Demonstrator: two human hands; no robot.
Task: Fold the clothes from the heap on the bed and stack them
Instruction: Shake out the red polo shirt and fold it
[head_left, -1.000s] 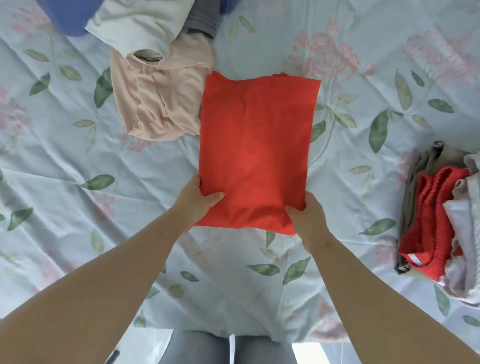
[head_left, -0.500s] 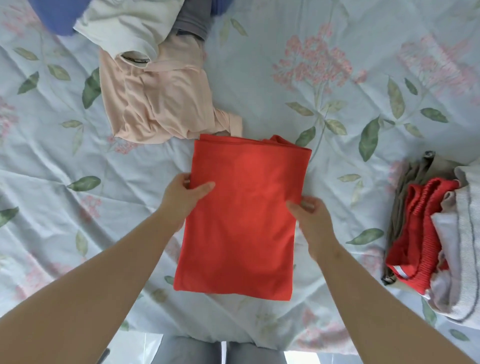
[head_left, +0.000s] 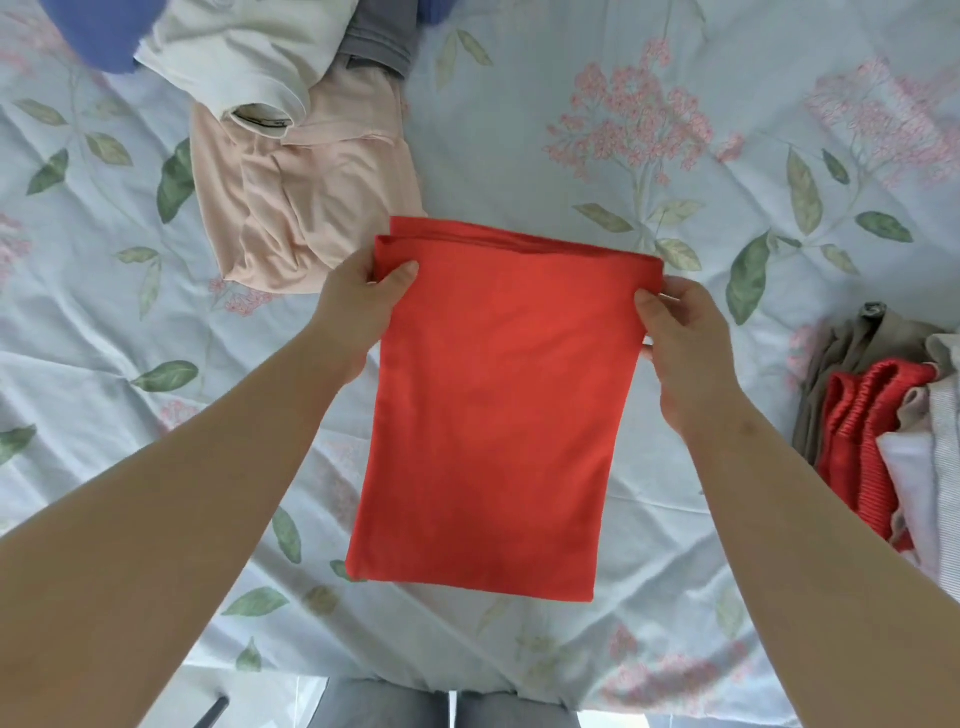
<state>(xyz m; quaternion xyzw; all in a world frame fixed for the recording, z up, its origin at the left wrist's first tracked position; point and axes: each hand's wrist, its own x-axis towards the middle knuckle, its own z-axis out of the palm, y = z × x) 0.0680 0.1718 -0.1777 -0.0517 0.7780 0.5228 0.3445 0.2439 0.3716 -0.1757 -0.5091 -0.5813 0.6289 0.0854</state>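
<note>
Left thumb (head_left: 402, 275) lies on top of the red cloth (head_left: 493, 415) with the fingers tucked under its far-left corner: a pinch. Right thumb (head_left: 644, 304) does the same at the far-right corner. So the left hand (head_left: 358, 306) and right hand (head_left: 680, 338) each clamp one far corner, with the layered far edge between them.

Change: one second ago both hands gripped the near corners, and the cloth lay further out, overlapping the pink garment (head_left: 306, 208). Half a second ago they were mid-side. Now they are at the far corners, and the cloth has come nearer and sits clear of the pink garment, or barely touching it.

Position: the cloth lies flat at centre on the sheet (head_left: 519, 130), a long rectangle running 12 to 6 o'clock.

Judgement: this is the grip for one more fold, far half brought down over the near half. The cloth would then go to the stack (head_left: 883, 426) at 3 o'clock. The heap at 11 o'clock is not yet folded.

Writing: a dark label strip (head_left: 260, 122) sits in the collar of the white garment (head_left: 244, 57). Its text is too small to read.
</note>
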